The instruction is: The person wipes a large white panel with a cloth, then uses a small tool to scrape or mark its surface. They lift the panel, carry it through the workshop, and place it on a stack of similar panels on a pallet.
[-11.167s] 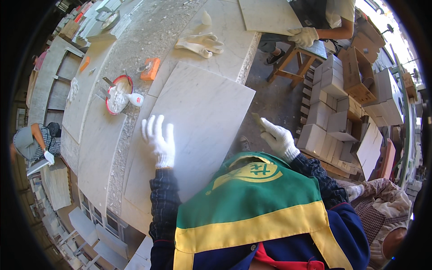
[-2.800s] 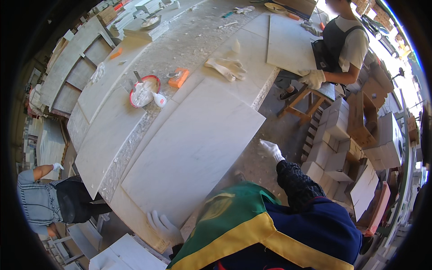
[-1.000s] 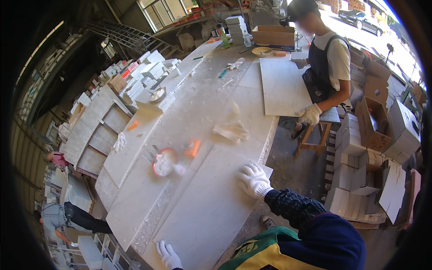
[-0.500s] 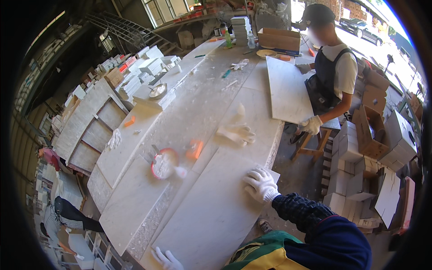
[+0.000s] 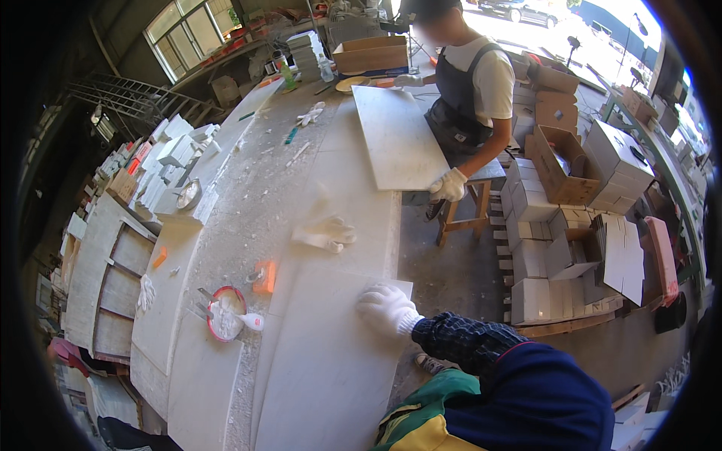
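While the right hand (image 5: 386, 307) presses palm down near the far right corner of the pale marbled slab (image 5: 323, 368), the left hand has slipped out of view; half a second ago it was resting on the near end of that same slab. With the head turned further right and the near end cut off by the lower edge, only the right hand can now be seen touching the stone, and whether the left one steadies it, or holds anything, I cannot tell. The right hand is fairly open, its gloved fingers a little bent and laid on the face without gripping the edge; anything small beneath the palm would be hidden. It was off the slab, beside its right edge, about three seconds ago, so contact at this corner is recent. The slab lies flat along the right side of the bench (image 5: 250, 180), its far right corner seeming to jut past the bench's edge. Just beyond its far end are loose work gloves (image 5: 327, 234); to its left sit an orange block (image 5: 264, 276) and a red-rimmed bowl (image 5: 211, 327) of white paste, with a white bottle (image 5: 253, 322) at its side. Farther up, a co-worker (image 5: 470, 98) holds another slab (image 5: 396, 139), tilted, by its edges.
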Demonstrator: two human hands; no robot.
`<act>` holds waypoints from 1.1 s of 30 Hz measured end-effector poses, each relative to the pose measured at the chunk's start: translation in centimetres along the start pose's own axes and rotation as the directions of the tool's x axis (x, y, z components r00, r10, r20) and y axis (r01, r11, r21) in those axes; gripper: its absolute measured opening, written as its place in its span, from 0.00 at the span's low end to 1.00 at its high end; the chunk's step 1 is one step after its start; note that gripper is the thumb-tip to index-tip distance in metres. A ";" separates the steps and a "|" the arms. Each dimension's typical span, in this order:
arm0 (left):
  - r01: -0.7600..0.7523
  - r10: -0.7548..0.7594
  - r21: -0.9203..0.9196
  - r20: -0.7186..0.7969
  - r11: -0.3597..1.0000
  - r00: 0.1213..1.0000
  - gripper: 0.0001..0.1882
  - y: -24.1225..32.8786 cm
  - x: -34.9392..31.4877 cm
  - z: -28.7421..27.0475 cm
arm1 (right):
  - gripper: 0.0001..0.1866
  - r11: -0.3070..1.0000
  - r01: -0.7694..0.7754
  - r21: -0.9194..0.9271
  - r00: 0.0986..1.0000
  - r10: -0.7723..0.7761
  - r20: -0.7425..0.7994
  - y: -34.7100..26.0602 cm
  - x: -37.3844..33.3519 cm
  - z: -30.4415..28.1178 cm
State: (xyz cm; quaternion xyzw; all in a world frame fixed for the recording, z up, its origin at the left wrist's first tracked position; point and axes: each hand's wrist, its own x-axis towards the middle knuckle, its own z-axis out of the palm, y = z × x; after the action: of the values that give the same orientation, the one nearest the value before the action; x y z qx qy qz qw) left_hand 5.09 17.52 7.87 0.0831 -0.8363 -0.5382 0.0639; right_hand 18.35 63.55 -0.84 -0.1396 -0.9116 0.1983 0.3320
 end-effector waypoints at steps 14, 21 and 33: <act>0.746 0.591 0.121 0.697 -0.655 0.406 0.28 -16.1 9.4 -6.4 | 0.12 0.998 -0.058 0.005 0.998 0.058 0.000 -1.3 -0.1 -1.2; 0.828 0.622 0.115 0.718 -0.549 0.313 0.28 -13.8 10.5 -6.6 | 0.13 0.996 -0.079 0.031 0.996 0.080 -0.044 -1.7 0.0 -1.5; 0.696 0.389 -0.008 0.825 -0.718 0.411 0.30 -14.3 14.1 -7.8 | 0.10 0.997 -0.061 0.042 0.997 0.063 -0.055 -1.4 -0.4 -0.9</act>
State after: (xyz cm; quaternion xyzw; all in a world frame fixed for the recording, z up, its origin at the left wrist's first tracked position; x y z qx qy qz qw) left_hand -6.19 1.83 -1.74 0.1448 0.3074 -0.8374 -0.4282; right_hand 19.10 62.36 0.20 -0.1665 -0.8929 0.2230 0.3538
